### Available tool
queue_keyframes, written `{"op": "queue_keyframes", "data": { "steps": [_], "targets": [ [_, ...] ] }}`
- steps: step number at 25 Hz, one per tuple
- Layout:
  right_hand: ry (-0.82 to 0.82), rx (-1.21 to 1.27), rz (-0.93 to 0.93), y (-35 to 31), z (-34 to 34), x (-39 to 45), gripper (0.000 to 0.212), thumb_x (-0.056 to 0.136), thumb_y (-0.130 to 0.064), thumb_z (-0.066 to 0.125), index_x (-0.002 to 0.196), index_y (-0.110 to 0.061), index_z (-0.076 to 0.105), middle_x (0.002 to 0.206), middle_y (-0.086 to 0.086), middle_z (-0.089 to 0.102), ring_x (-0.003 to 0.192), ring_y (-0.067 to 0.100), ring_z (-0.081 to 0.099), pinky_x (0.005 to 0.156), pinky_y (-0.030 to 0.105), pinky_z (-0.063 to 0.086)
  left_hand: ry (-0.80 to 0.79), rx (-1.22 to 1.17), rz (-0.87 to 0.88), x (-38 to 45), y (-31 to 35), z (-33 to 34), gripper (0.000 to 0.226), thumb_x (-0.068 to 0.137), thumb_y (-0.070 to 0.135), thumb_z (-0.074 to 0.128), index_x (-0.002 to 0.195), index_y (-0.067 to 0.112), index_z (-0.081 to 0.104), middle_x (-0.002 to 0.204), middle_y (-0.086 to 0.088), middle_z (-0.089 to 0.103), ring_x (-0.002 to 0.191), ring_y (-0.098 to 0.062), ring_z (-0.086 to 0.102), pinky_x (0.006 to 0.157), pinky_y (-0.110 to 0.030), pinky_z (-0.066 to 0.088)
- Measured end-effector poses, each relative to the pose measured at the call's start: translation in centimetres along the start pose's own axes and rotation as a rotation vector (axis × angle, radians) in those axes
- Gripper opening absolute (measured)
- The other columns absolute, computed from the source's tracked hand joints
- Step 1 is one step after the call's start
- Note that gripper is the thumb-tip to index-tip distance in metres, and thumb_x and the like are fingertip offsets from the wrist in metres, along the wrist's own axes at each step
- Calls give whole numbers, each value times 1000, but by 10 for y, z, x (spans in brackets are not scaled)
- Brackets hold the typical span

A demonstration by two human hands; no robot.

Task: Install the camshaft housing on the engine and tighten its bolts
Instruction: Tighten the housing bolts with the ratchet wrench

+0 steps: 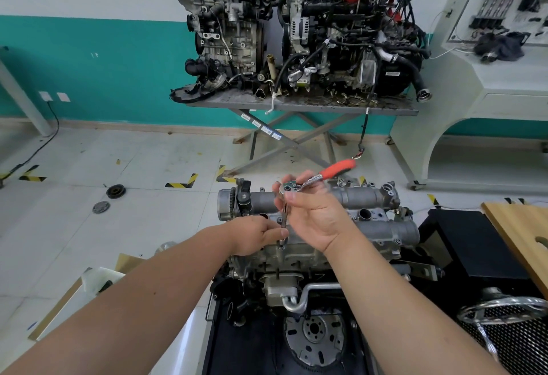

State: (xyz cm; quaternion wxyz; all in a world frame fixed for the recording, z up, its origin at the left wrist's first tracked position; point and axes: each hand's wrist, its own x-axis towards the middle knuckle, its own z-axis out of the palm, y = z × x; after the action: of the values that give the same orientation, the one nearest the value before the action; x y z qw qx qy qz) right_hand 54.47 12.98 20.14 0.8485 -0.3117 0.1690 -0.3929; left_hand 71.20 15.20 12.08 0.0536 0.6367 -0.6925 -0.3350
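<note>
Grey cast camshaft housing (367,196) tops the engine (296,256); both hands, left (255,235) and right (314,211), grip the ratchet (299,186).

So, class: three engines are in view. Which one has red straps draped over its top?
The right-hand engine on the far table; the engine beside it and the near engine under the hands carry no straps.

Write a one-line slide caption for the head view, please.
Right hand holds the orange-handled ratchet while left hand steadies its extension on a camshaft housing bolt.
</note>
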Motion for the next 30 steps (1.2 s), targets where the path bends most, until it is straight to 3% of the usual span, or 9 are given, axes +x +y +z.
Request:
{"op": "queue_keyframes", "data": {
  "steps": [2, 5, 7, 10, 15, 18, 23, 25, 30],
  "targets": [
    [143, -86, -164, 13, 5, -1, 34, 72, 20, 59, 80, -13, 60, 83, 4, 67, 80, 20, 60, 76, 30, 48, 5, 22, 4, 1, 0, 0, 42, 101, 61, 32, 104, 33, 63, 86, 5, 58, 83, -13, 54, 75, -31, 38],
    [267, -149, -333, 31, 8, -6, 32, 82, 20, 60, 89, -11, 57, 89, 5, 70, 86, 19, 65, 87, 31, 53, 5, 35, 15, 1, 1, 1, 38, 102, 59, 31, 86, 35, 56, 87, -6, 61, 77, -14, 54, 69, -31, 38],
    [240, -66, -285, 28, 8, -6, 22, 91, 10, 56, 91, -12, 56, 93, 9, 72, 91, 23, 66, 94, 36, 52, 19, 31, 15, 0, 2, 1, 35, 102, 60, 32, 79, 41, 51, 83, -2, 59, 75, -10, 53, 70, -32, 38],
    [269, -107, -83, 7, 11, 2, 9, 104, -14, 47, 101, -8, 54, 78, 11, 70, 65, 24, 63, 71, 34, 52, 28, 35, 11, -1, 3, 1, 33, 100, 62, 33, 79, 45, 51, 82, 11, 53, 77, -4, 50, 76, -32, 39],
    [-10, -1074, 391, -38, 36, 30, 14, 97, -12, 51, 103, -5, 61, 55, -1, 54, 50, 15, 47, 55, 28, 41, 53, 43, 24, -3, 5, 2, 39, 101, 62, 33, 72, 42, 49, 77, 4, 52, 75, -12, 51, 75, -33, 40],
    [-147, -1493, 403, -37, 58, 36, 14, 94, -9, 56, 87, -5, 67, 52, 0, 51, 47, 15, 46, 56, 31, 41, 69, 65, 27, -3, 5, 4, 39, 100, 64, 31, 68, 58, 52, 73, 11, 46, 71, -7, 47, 78, -34, 41],
    [478, -632, 180, -2, 52, 35, 14, 98, -8, 54, 83, -10, 53, 59, 0, 39, 45, 10, 31, 42, 22, 26, 105, 110, 2, -1, 4, 6, 37, 100, 64, 30, 83, 48, 58, 70, 14, 49, 69, 0, 48, 68, -30, 39],
    [631, -493, 37, 3, 49, 33, 24, 99, -11, 48, 75, -13, 47, 61, 2, 40, 46, 12, 36, 40, 22, 31, 117, 145, 13, 0, 1, 6, 38, 101, 59, 33, 70, 44, 48, 67, 13, 48, 64, 1, 45, 58, -26, 31],
    [510, -663, -5, 5, 52, 24, 17, 103, -15, 44, 87, -9, 49, 67, 4, 44, 50, 13, 38, 44, 23, 33, 103, 141, 35, 3, -7, 10, 41, 99, 63, 31, 82, 38, 59, 75, 6, 56, 68, -5, 51, 63, -28, 36]
  ]
}}
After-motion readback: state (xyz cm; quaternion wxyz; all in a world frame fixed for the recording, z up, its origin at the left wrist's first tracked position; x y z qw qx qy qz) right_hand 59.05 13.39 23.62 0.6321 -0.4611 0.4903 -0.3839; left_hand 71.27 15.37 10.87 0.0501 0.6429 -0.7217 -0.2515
